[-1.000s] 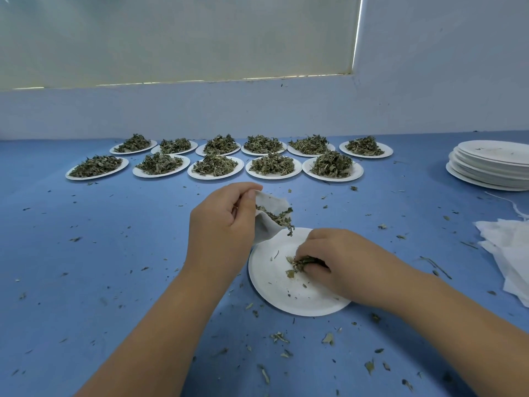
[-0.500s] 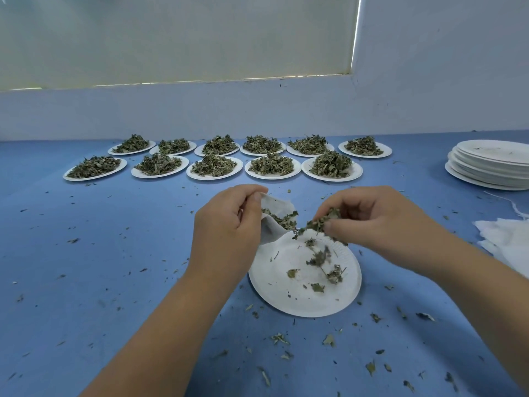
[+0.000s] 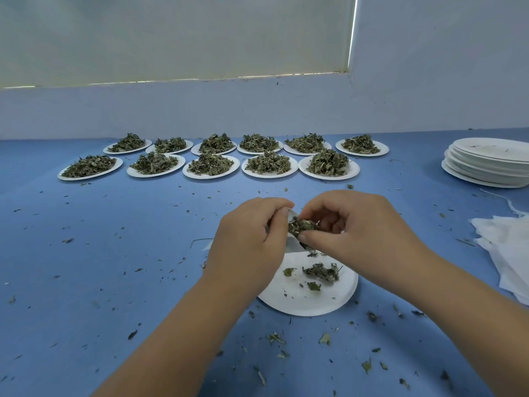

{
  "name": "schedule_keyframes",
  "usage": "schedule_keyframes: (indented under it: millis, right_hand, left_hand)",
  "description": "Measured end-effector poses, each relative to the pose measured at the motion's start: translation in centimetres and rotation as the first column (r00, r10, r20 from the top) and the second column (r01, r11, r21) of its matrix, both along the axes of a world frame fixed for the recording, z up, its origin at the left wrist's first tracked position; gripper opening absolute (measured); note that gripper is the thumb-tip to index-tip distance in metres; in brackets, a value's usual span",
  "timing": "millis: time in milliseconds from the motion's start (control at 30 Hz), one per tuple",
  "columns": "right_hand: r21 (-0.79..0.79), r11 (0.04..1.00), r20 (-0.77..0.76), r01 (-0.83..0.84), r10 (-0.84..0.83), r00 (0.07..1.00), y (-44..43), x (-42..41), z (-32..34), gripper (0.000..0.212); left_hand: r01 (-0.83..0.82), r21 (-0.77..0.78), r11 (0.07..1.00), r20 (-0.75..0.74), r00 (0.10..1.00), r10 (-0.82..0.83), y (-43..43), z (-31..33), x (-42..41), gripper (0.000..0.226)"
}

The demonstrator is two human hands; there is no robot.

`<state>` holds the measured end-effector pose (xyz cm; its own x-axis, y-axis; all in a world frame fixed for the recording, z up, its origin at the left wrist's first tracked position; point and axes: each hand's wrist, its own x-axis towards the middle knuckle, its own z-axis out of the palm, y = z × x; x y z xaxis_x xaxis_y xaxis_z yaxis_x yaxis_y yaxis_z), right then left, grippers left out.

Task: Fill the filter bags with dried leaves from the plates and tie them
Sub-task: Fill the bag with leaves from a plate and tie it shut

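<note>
My left hand (image 3: 252, 242) grips a white filter bag (image 3: 294, 245), mostly hidden behind its fingers, above the near white plate (image 3: 337, 299). My right hand (image 3: 352, 227) pinches a clump of dried leaves (image 3: 300, 226) at the bag's mouth. A small heap of leaves (image 3: 322, 273) and a few loose bits lie on the near plate. Farther back, two rows of several white plates heaped with dried leaves (image 3: 210, 165) stand on the blue table (image 3: 114, 253).
A stack of bare white plates (image 3: 489, 163) stands at the far right. A pile of white filter bags (image 3: 509, 253) lies at the right edge with a string trailing from it. Leaf crumbs are scattered over the table. A pale wall rises behind the plates.
My right hand rose from the near plate with a pinch of leaves and moved left to the bag's mouth. Some leaves dropped back onto the plate. My left hand stayed holding the bag.
</note>
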<state>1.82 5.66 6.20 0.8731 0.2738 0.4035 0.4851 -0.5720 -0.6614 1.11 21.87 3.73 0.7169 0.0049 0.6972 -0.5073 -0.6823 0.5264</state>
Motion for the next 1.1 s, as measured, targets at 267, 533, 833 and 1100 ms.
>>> schedule_keyframes:
  millis: [267,533,833,1100]
  right_hand:
    - [-0.131,0.991,0.110,0.018,-0.003,0.994,0.8,-0.2,-0.5,0.020]
    - [-0.121,0.991,0.223,0.058,-0.030,0.974,1.0,0.0,-1.0,0.011]
    - [0.139,0.986,0.131,0.091,-0.109,0.985,0.6,0.6,-1.0,0.017]
    - [0.097,0.995,-0.175,-0.022,0.038,0.984,-0.4,1.2,-1.3,0.066]
  left_hand:
    - [0.031,-0.049,0.998,-0.042,0.999,-0.033,-0.4,-0.3,0.0,0.022]
    - [0.089,-0.142,0.986,-0.097,0.990,-0.103,-0.7,-0.3,-0.1,0.023]
    - [0.019,-0.294,0.956,-0.160,0.985,-0.069,-0.3,0.0,-0.2,0.020]
    - [-0.012,-0.440,0.898,-0.178,0.981,-0.074,0.2,0.7,-0.3,0.028]
